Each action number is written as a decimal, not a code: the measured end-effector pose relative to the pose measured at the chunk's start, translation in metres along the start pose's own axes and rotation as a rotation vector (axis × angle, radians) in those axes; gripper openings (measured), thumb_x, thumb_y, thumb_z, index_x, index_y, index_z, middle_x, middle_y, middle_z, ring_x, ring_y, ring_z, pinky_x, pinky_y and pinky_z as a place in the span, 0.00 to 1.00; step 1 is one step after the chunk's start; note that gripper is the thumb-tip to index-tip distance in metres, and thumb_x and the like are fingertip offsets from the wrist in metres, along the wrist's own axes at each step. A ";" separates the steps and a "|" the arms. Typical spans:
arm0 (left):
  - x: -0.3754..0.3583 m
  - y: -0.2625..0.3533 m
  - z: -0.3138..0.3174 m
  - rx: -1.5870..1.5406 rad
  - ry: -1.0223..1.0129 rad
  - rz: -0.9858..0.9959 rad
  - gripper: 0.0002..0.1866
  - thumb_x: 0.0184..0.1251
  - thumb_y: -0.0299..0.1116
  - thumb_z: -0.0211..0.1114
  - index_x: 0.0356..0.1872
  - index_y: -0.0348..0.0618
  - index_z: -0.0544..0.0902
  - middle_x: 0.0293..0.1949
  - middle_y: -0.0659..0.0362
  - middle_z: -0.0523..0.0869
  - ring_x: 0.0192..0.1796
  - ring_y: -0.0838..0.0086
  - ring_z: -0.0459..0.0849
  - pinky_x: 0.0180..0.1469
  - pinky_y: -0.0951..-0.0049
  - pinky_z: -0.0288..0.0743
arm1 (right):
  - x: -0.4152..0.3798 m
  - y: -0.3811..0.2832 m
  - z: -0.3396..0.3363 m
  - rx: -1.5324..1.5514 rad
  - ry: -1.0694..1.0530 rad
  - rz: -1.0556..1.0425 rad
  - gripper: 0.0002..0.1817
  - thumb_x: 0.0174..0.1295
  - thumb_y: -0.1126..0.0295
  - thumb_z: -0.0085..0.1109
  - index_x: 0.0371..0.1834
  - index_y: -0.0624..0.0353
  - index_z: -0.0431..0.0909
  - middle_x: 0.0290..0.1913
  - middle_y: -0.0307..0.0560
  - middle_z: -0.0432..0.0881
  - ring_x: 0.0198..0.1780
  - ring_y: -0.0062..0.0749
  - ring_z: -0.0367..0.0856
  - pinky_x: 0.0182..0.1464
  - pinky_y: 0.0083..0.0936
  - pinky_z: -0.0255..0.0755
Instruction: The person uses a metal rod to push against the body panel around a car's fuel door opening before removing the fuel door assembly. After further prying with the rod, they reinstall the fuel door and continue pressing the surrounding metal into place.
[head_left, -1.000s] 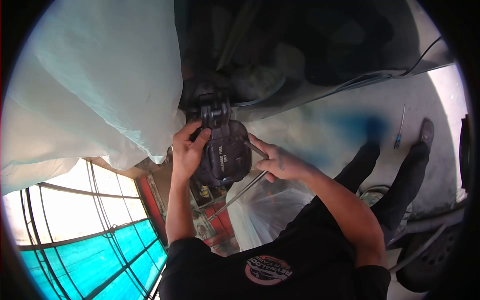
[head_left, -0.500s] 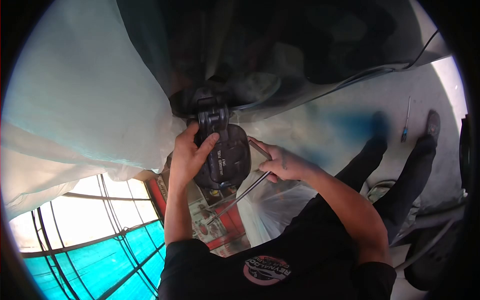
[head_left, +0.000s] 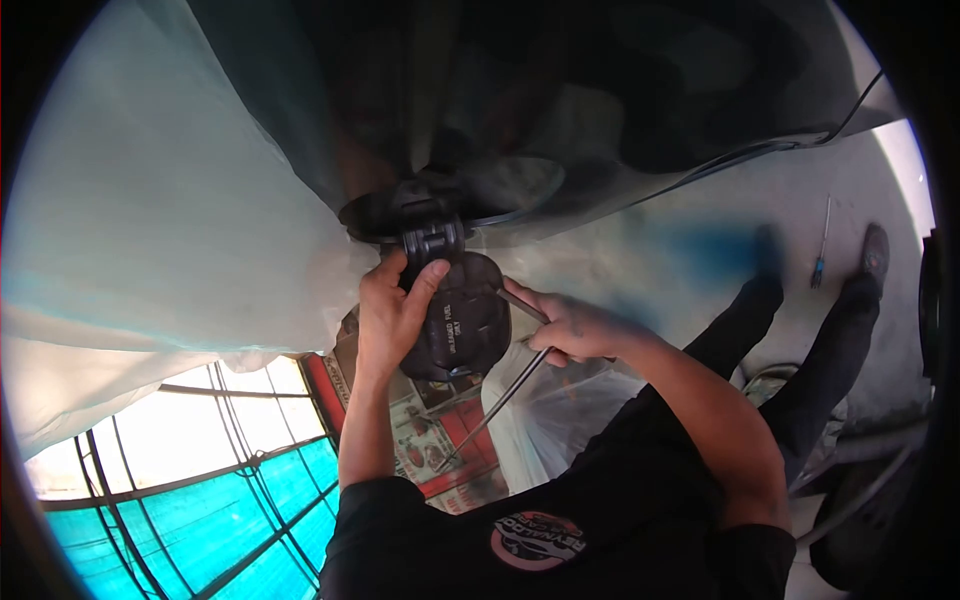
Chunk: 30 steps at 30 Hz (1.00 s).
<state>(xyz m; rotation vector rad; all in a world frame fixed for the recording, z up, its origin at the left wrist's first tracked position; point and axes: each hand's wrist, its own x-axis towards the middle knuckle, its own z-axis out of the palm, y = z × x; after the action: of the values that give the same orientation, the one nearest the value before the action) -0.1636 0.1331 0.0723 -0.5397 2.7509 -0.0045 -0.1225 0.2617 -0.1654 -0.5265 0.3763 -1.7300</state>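
A black fuel door, marked "unleaded fuel only", hangs open on its hinge arm from the dark car body. My left hand grips the door near the hinge, thumb on its inner face and fingers out of sight behind. In my right hand is a thin metal rod that seems bent, its long part slanting down to the left. One end of it reaches the right edge of the fuel door; whether it touches cannot be made out.
Translucent plastic sheeting covers the left side. A screwdriver lies on the floor near my shoe. Below the door are red printed boxes or papers and a plastic bag. A barred window is at lower left.
The whole view has shifted slightly, with the door and both hands appearing a little farther right. Both hands keep their holds on the fuel door and the rod.
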 end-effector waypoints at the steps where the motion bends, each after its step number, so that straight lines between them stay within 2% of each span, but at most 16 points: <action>1: -0.001 -0.002 -0.002 0.001 0.002 -0.001 0.19 0.75 0.42 0.76 0.40 0.33 0.85 0.29 0.56 0.88 0.33 0.82 0.79 0.36 0.71 0.76 | -0.002 -0.002 0.000 0.038 -0.043 0.051 0.55 0.61 0.71 0.54 0.93 0.50 0.40 0.36 0.41 0.80 0.30 0.23 0.76 0.36 0.25 0.73; 2: 0.000 -0.002 -0.004 0.026 -0.023 0.024 0.17 0.77 0.41 0.74 0.43 0.32 0.87 0.32 0.59 0.90 0.36 0.82 0.80 0.39 0.75 0.76 | -0.002 -0.002 -0.001 0.035 -0.042 0.049 0.55 0.61 0.71 0.54 0.93 0.50 0.40 0.36 0.41 0.80 0.30 0.23 0.76 0.36 0.25 0.73; 4: 0.002 -0.005 -0.008 0.049 -0.046 0.049 0.16 0.79 0.40 0.72 0.47 0.32 0.89 0.36 0.63 0.91 0.38 0.83 0.82 0.43 0.78 0.77 | 0.000 -0.001 -0.001 0.220 -0.085 0.020 0.54 0.62 0.72 0.55 0.93 0.43 0.43 0.36 0.37 0.78 0.27 0.18 0.73 0.27 0.21 0.64; 5: 0.004 -0.009 -0.008 -0.039 -0.039 0.005 0.15 0.79 0.39 0.72 0.44 0.32 0.89 0.32 0.62 0.89 0.37 0.84 0.79 0.41 0.76 0.75 | 0.001 0.000 0.000 0.216 -0.084 0.021 0.54 0.62 0.72 0.55 0.93 0.43 0.43 0.36 0.37 0.78 0.27 0.18 0.73 0.27 0.21 0.64; 6: 0.005 -0.011 -0.007 -0.128 -0.031 -0.039 0.15 0.78 0.38 0.72 0.41 0.32 0.88 0.28 0.62 0.86 0.35 0.85 0.76 0.38 0.75 0.74 | 0.001 0.002 0.001 0.307 -0.085 0.005 0.52 0.63 0.73 0.56 0.93 0.41 0.45 0.35 0.36 0.77 0.26 0.17 0.71 0.24 0.19 0.60; 7: 0.005 -0.012 -0.007 -0.132 -0.027 -0.042 0.15 0.78 0.38 0.72 0.41 0.32 0.88 0.28 0.62 0.86 0.35 0.85 0.76 0.38 0.75 0.74 | 0.001 0.004 0.004 0.400 -0.088 -0.008 0.51 0.64 0.73 0.56 0.92 0.38 0.47 0.34 0.35 0.76 0.25 0.16 0.69 0.22 0.18 0.55; 10: 0.006 -0.009 -0.005 -0.147 -0.030 0.005 0.14 0.79 0.36 0.71 0.41 0.32 0.89 0.29 0.64 0.86 0.35 0.85 0.75 0.39 0.76 0.73 | 0.006 0.010 0.016 0.427 -0.039 -0.024 0.48 0.66 0.74 0.56 0.91 0.37 0.50 0.33 0.35 0.75 0.25 0.15 0.68 0.21 0.18 0.52; 13: 0.006 -0.005 -0.003 -0.103 0.023 0.062 0.14 0.79 0.36 0.71 0.37 0.32 0.87 0.25 0.63 0.83 0.34 0.85 0.72 0.36 0.74 0.71 | 0.006 0.009 0.020 0.453 -0.013 -0.029 0.48 0.67 0.74 0.58 0.91 0.37 0.50 0.32 0.35 0.74 0.24 0.15 0.67 0.21 0.18 0.53; 16: 0.000 -0.010 -0.007 -0.006 0.018 0.052 0.17 0.79 0.36 0.71 0.33 0.32 0.83 0.22 0.63 0.78 0.31 0.84 0.68 0.33 0.71 0.67 | 0.009 0.013 0.021 0.526 -0.062 0.014 0.47 0.67 0.75 0.58 0.89 0.39 0.52 0.30 0.34 0.73 0.24 0.15 0.66 0.21 0.19 0.52; 18: 0.000 -0.007 -0.002 0.026 0.089 0.117 0.18 0.79 0.36 0.71 0.30 0.32 0.80 0.19 0.63 0.73 0.30 0.83 0.65 0.31 0.70 0.64 | 0.004 0.008 0.028 0.519 -0.045 -0.008 0.46 0.67 0.74 0.58 0.89 0.39 0.53 0.28 0.33 0.72 0.24 0.15 0.65 0.21 0.19 0.52; 21: 0.001 -0.007 -0.004 0.018 0.051 0.019 0.17 0.79 0.35 0.72 0.32 0.32 0.82 0.20 0.63 0.73 0.30 0.82 0.65 0.31 0.70 0.65 | 0.004 0.004 0.020 0.505 -0.024 -0.024 0.46 0.66 0.74 0.58 0.88 0.39 0.54 0.26 0.32 0.70 0.23 0.15 0.63 0.21 0.19 0.51; 26: 0.002 -0.003 -0.004 -0.003 0.057 0.063 0.15 0.79 0.35 0.71 0.35 0.32 0.85 0.21 0.61 0.76 0.30 0.82 0.67 0.32 0.70 0.66 | 0.011 0.010 0.024 0.492 -0.004 -0.004 0.46 0.65 0.74 0.57 0.89 0.39 0.54 0.26 0.32 0.70 0.22 0.14 0.62 0.21 0.19 0.51; 28: 0.002 -0.003 -0.005 -0.013 0.045 0.089 0.15 0.79 0.35 0.71 0.36 0.32 0.86 0.21 0.61 0.77 0.31 0.82 0.67 0.32 0.70 0.67 | 0.008 0.007 0.022 0.440 0.002 0.012 0.47 0.65 0.73 0.55 0.90 0.38 0.52 0.27 0.33 0.71 0.23 0.14 0.63 0.20 0.19 0.51; 30: 0.003 -0.007 -0.006 0.058 0.036 0.031 0.14 0.79 0.35 0.70 0.38 0.31 0.86 0.23 0.62 0.80 0.32 0.83 0.69 0.34 0.71 0.69 | 0.006 0.004 0.019 0.414 0.003 -0.025 0.49 0.65 0.73 0.54 0.91 0.38 0.49 0.28 0.34 0.71 0.23 0.15 0.63 0.20 0.19 0.51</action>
<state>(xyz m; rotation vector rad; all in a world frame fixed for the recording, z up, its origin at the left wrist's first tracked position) -0.1652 0.1256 0.0772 -0.4864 2.7843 -0.0868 -0.1102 0.2560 -0.1505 -0.2285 0.0078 -1.7710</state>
